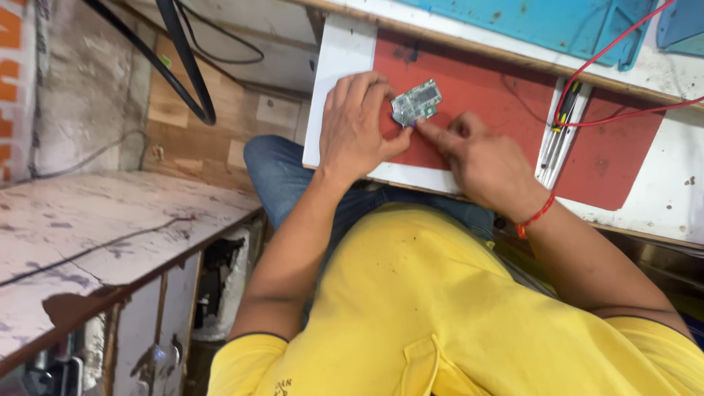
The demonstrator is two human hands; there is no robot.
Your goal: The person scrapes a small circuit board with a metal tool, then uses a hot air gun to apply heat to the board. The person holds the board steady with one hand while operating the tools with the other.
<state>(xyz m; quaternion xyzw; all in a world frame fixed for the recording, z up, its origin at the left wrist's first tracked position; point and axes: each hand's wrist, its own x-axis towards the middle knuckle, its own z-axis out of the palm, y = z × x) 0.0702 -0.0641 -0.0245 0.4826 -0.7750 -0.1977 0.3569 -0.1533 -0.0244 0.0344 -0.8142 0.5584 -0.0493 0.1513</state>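
1. Near the front edge of the table [345, 44], on the red mat [484, 81], lies a small green circuit board [416, 101]. It sits close to the mat's left edge.
2. Fingers of the left hand [357, 125] are curled and pinch the board's left end. A hard squeeze could bend or crack it.
3. Fingers of the right hand [480, 158] are pressed together, with one fingertip poking the board's lower edge. I cannot tell if they hold a tiny tool. A slip could scratch the tiny parts.
4. If the left hand lets go, the board could slide off the front edge onto the lap.
5. A red wire [601, 55] lies by the right wrist and could catch on it.
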